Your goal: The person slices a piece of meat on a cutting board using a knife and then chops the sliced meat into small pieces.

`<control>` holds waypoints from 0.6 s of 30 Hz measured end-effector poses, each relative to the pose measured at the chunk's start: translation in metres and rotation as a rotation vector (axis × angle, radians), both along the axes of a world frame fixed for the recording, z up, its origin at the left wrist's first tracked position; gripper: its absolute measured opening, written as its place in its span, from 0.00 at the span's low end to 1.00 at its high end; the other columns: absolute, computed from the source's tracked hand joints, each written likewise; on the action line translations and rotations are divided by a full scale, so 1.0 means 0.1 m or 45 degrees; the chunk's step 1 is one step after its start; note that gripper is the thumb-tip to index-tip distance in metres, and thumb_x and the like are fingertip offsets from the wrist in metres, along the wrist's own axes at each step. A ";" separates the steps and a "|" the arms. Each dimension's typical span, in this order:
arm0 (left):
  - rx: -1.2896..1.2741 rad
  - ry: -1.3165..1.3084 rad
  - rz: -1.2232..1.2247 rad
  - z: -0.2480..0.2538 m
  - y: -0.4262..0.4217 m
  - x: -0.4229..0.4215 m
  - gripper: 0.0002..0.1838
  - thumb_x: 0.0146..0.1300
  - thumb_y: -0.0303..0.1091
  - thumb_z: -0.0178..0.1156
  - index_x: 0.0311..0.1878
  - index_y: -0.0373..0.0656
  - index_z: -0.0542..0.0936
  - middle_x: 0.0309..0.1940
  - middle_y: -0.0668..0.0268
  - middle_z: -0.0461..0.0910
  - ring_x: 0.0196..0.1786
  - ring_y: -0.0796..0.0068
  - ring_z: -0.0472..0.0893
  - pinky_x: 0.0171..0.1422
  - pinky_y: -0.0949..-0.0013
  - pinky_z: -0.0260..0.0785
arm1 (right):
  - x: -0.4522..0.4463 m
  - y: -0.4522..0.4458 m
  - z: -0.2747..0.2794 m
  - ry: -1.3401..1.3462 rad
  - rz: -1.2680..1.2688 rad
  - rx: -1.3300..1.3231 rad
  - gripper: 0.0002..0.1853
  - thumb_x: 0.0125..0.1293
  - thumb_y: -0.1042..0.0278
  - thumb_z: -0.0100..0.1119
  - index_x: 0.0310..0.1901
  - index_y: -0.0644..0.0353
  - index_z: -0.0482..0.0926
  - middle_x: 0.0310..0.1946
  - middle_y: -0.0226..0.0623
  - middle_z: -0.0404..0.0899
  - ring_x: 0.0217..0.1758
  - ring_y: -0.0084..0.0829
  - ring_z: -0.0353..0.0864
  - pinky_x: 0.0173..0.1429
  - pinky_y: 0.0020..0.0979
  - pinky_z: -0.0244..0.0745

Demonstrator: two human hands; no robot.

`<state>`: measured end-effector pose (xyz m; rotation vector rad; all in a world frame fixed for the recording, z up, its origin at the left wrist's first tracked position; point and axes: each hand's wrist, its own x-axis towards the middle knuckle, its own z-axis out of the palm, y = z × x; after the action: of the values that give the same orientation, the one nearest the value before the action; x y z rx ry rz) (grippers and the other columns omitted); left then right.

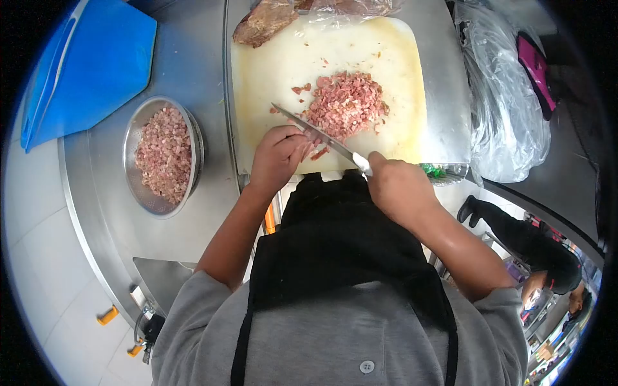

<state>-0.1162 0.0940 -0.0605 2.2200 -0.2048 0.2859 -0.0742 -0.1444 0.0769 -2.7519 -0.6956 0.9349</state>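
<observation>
My right hand (402,190) is closed around the white handle of a kitchen knife (325,139). The blade points up and left across the near part of the white cutting board (402,77). Close against the blade, my left hand (280,157) has its fingers bent together on a small piece of meat (313,136), partly hidden by fingers and blade. Just beyond the knife lies a heap of diced pink meat (347,103), with loose bits scattered around it.
A metal colander (132,183) full of diced meat stands on the steel counter at left, near a blue plastic board or bin (106,64). Larger brown meat pieces (265,24) and clear plastic lie at the board's far edge. Plastic bags (508,122) hang right; another person (541,248) is beyond.
</observation>
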 end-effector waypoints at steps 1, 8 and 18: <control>-0.001 0.003 -0.001 0.01 0.00 0.01 0.08 0.58 0.22 0.66 0.41 0.40 0.86 0.43 0.60 0.85 0.48 0.57 0.83 0.54 0.59 0.76 | -0.01 -0.01 0.05 0.021 0.006 -0.036 0.08 0.69 0.73 0.48 0.44 0.66 0.75 0.31 0.54 0.85 0.37 0.54 0.87 0.44 0.51 0.82; 0.124 -0.090 -0.029 0.01 0.00 0.13 0.06 0.60 0.23 0.66 0.40 0.42 0.86 0.44 0.62 0.85 0.47 0.59 0.83 0.53 0.61 0.76 | 0.05 0.17 -0.21 0.063 -0.047 0.003 0.10 0.67 0.75 0.48 0.47 0.67 0.76 0.33 0.55 0.86 0.39 0.53 0.88 0.45 0.50 0.82; 0.080 -0.157 -0.027 -0.05 0.06 0.05 0.08 0.58 0.20 0.67 0.40 0.41 0.86 0.44 0.62 0.85 0.48 0.59 0.83 0.54 0.61 0.76 | -0.02 0.02 -0.02 -0.026 0.021 0.011 0.06 0.69 0.70 0.53 0.41 0.65 0.74 0.25 0.53 0.83 0.30 0.55 0.85 0.38 0.52 0.80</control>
<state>-0.1108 0.0995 -0.0652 2.2624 -0.3074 0.4104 -0.0761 -0.1424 0.0747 -2.7564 -0.7251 0.9062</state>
